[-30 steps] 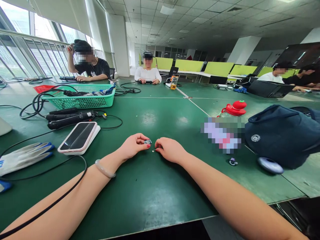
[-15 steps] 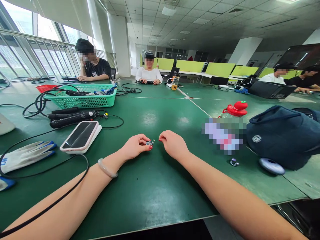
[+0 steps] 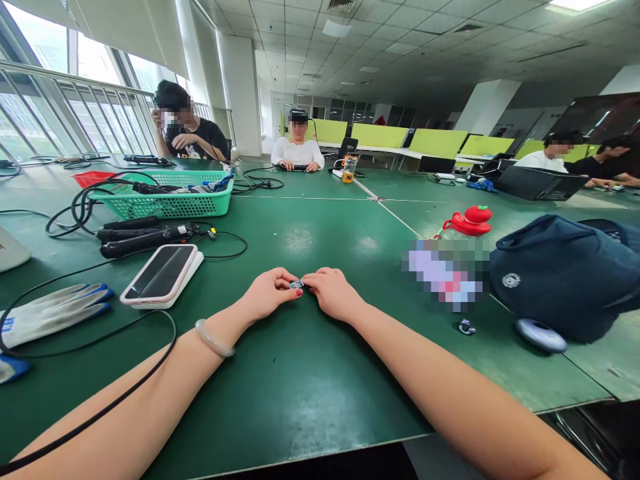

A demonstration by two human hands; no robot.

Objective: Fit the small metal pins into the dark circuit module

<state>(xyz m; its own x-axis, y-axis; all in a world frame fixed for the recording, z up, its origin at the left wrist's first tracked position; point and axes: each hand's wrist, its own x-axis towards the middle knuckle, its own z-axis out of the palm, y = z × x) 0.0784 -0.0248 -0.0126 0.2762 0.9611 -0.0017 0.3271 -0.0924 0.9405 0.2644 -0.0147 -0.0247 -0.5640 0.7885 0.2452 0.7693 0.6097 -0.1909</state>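
Above the green table [image 3: 310, 373], my left hand [image 3: 269, 293] is closed, pinching a small, dark-and-white patterned piece [image 3: 296, 284] between thumb and fingers. From the other side my right hand [image 3: 333, 291] meets it, its fingertips closed at the piece's right end. That end is hidden behind the fingers, and the piece is too small to tell its kind. A pale bangle [image 3: 214, 339] circles my left wrist.
Left lie a phone [image 3: 161, 272], gloves [image 3: 57, 310], black handheld devices [image 3: 145, 240] and a green basket [image 3: 173, 205]; a black cable crosses my left forearm. Right are a red-lidded bottle [image 3: 465, 223], blue bag [image 3: 565, 277] and oval case [image 3: 541, 335]. Several people sit around.
My right hand has moved left and its fingertips now meet the patterned piece, covering its metallic end. My left hand has stayed nearly still. The person at far left has shifted an arm.
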